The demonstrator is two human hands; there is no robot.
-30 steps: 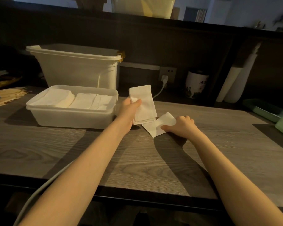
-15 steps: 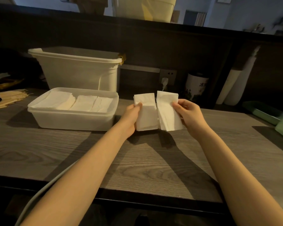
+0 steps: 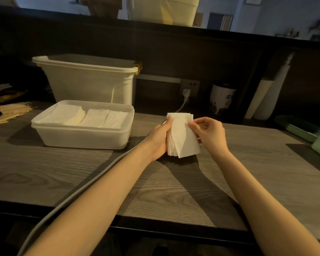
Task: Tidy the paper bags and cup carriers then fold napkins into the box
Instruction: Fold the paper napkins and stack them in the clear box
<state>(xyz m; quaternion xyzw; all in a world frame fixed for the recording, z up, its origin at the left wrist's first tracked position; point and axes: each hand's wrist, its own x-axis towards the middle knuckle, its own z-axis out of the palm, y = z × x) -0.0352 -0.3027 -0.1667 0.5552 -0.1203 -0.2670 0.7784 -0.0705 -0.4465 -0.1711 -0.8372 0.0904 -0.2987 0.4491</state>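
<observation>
Napkins (image 3: 182,135), folded and stacked, are held at frame centre above the worktop (image 3: 174,191), gripped by the left hand (image 3: 160,139) and pinched by the right hand (image 3: 210,134). Next, placement into the part-filled box (image 3: 81,137) at left seems required.

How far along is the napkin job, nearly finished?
Partly done: the shallow box already holds rows of folded napkins. In hand: the left hand holds a small stack of folded napkins above the table, and the right hand pinches its edge. Left: this stack is not yet in the box. Whether more remain, I cannot tell.
</observation>
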